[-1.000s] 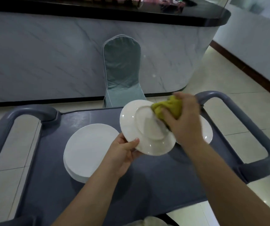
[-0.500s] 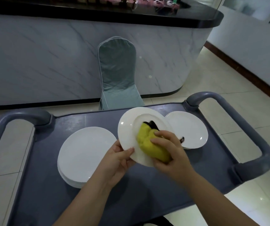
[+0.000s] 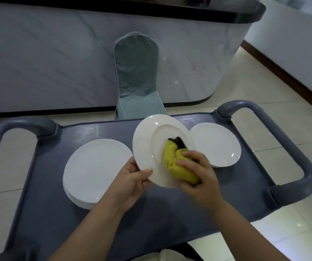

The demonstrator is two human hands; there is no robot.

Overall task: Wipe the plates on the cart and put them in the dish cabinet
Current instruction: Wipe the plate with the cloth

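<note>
One-handedly holding a round white ceramic plate [image 3: 147,146] above the grey-blue plastic cart [image 3: 94,223], tilted up on edge, a raised ring showing on the face turned to the camera. Pinching its lower left rim with the left grip [image 3: 130,178], thumb lying on the near face, fingers going behind. Pressing a bunched yellow-green cloth [image 3: 172,159] against the plate's lower right part with the right grip [image 3: 198,172], fingers curled round the cloth, a dark patch showing at its top. Looking down on a stack of round white plates [image 3: 96,166] lying flat on the left part of the cart top, just beside the left grip. Seeing another round white plate [image 3: 215,146] lying flat on the right part, partly hidden behind the held plate; not telling whether one or several there. Facing, beyond the cart, a grey-green fabric-covered chair [image 3: 136,72] standing before a marble-fronted bench [image 3: 38,53] with a black top.
</note>
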